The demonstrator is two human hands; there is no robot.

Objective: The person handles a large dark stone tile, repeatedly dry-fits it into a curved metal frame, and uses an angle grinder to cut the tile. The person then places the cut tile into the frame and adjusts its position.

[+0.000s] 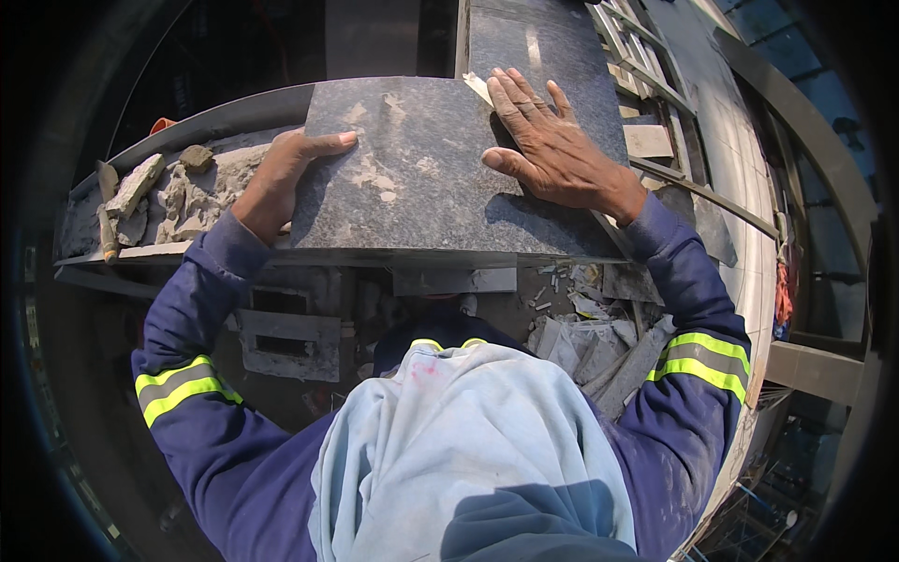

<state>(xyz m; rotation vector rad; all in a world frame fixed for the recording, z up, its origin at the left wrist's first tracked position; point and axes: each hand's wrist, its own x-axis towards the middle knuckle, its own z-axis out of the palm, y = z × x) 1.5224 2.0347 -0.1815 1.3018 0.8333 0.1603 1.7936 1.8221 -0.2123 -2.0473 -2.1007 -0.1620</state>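
My left hand (288,176) holds the left edge of a grey speckled stone slab (375,178) with pale patches, thumb on top and fingers mostly hidden. My right hand (552,140) lies palm down on the slab's right part, fingers apart and straight. A small cream strip (478,87) shows at its fingertips. Left of the slab, a trough (239,120) holds broken mortar chunks (178,201) and a hand tool (108,211) with a worn handle. A second dark stone piece (543,37) extends away behind the slab.
Below the ledge are rubble and torn bags (590,356) and a dusty block (290,347) with openings. At right are metal bars (702,192), a pale tile piece (648,140), a red cloth (782,295) and an edge with glass and scaffolding beyond. A dark recess (234,56) lies behind the trough.
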